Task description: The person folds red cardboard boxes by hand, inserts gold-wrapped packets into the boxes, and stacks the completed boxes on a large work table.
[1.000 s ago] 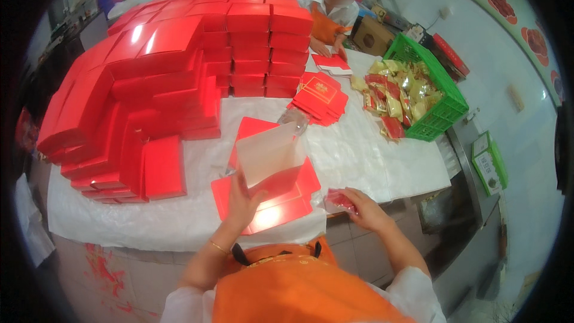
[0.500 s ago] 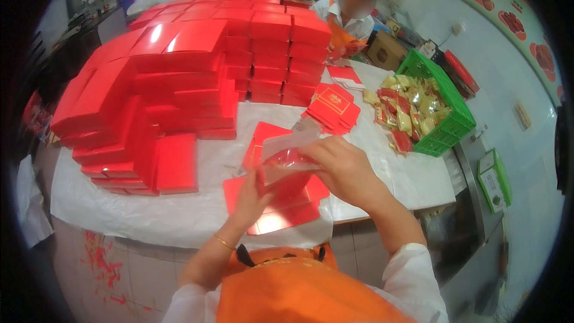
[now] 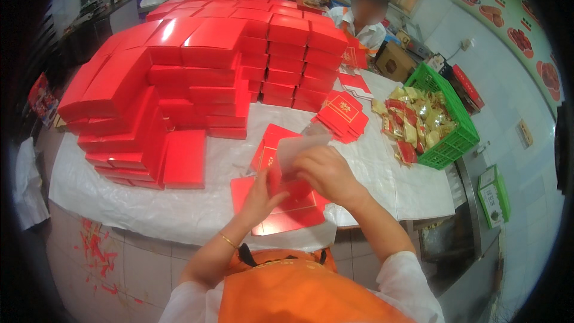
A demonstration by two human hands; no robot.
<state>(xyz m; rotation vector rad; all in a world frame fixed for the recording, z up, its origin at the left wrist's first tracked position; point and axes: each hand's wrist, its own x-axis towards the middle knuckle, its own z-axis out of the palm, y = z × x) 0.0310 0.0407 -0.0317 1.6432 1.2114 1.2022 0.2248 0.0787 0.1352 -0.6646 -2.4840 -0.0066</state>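
Observation:
Between my hands is a partly folded red box (image 3: 293,151), its pale inner flap standing up. On its left side my left hand (image 3: 258,198) grips it, thumb toward the front. From the right my right hand (image 3: 327,172) is closed on its upper edge, the fingertips partly hidden inside. Beneath it lie flat red carton blanks (image 3: 293,218) near the table's front edge. Another red blank (image 3: 267,143) lies just behind my left hand. Beyond my right hand is a small pile of flat red cards (image 3: 342,116) with gold print.
Tall stacks of closed red boxes (image 3: 203,36) fill the left of the white-covered table (image 3: 227,164). A green crate (image 3: 451,113) on the right is tipped toward me, with gold and red packets (image 3: 418,116) spilling out. At the back right a person (image 3: 363,21) handles red card.
My right hand has turned inward over the box's upper edge, and the opening is now less visible. The whole view has shifted slightly, with the stacks sitting further right.

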